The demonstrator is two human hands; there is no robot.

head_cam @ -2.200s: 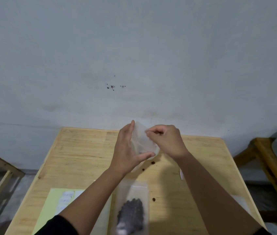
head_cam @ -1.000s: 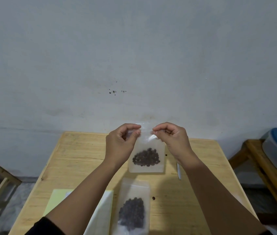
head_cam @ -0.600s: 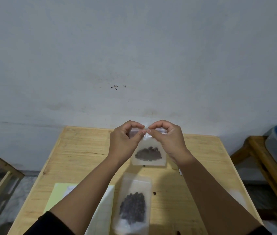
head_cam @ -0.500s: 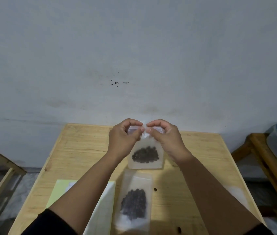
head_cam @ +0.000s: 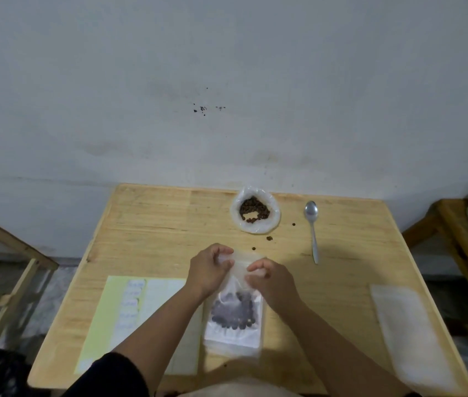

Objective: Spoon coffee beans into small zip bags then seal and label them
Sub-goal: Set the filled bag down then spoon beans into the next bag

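Head view: both hands' grip [head_cam: 240, 266] on zip bag [head_cam: 234, 308] top

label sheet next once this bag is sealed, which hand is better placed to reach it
Left. The label sheet lies directly beside the left hand, which pinches the bag top. The right hand would have to cross over the bag.

At frame centre, left hand [head_cam: 209, 267] and right hand [head_cam: 270, 277] pinch the zip bag [head_cam: 234, 308]'s top; spoon [head_cam: 312, 229] lies upper right.
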